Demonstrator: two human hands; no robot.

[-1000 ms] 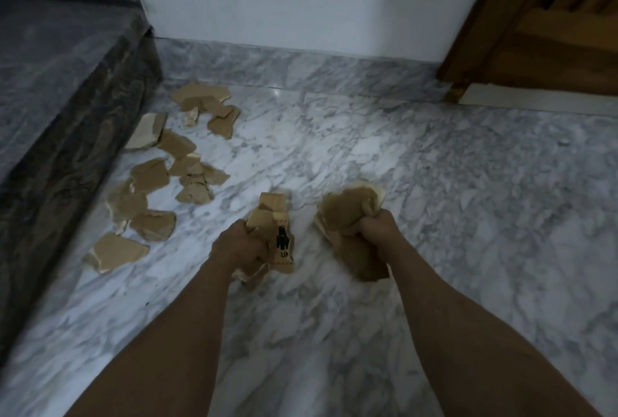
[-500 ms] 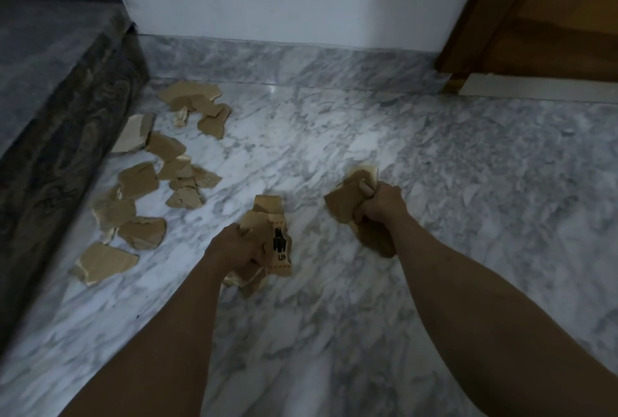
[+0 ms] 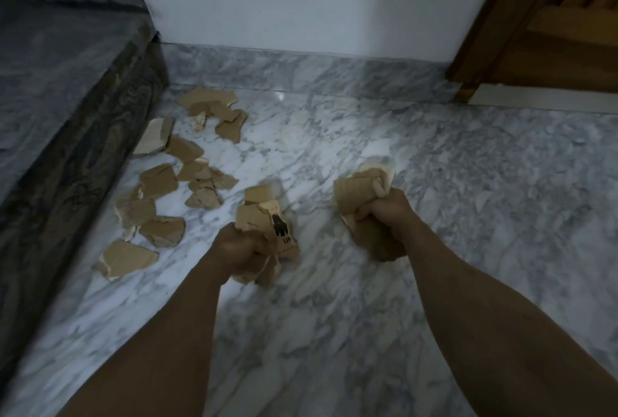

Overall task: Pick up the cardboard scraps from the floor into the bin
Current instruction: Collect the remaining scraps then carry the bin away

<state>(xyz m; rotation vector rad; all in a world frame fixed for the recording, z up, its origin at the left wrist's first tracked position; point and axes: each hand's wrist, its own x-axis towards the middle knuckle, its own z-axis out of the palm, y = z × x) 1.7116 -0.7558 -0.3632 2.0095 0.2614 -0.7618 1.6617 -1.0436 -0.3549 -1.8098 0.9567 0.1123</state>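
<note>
A: You're gripping scraps in both fists: left hand (image 3: 239, 251) on a wad (image 3: 264, 219), right hand (image 3: 384, 212) on another (image 3: 356, 190).

B: More scraps (image 3: 160, 206) are lying by the step (image 3: 67, 155); no bin showing. Overfilling is risking drops.

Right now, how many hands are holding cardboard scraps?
2: the left hand grips a printed bundle; the right hand grips a plain bundle.

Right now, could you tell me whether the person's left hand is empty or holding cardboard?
Holding. The left hand grips a bundle of cardboard scraps, one printed with a black mark; its fingers are curled round them.
</note>
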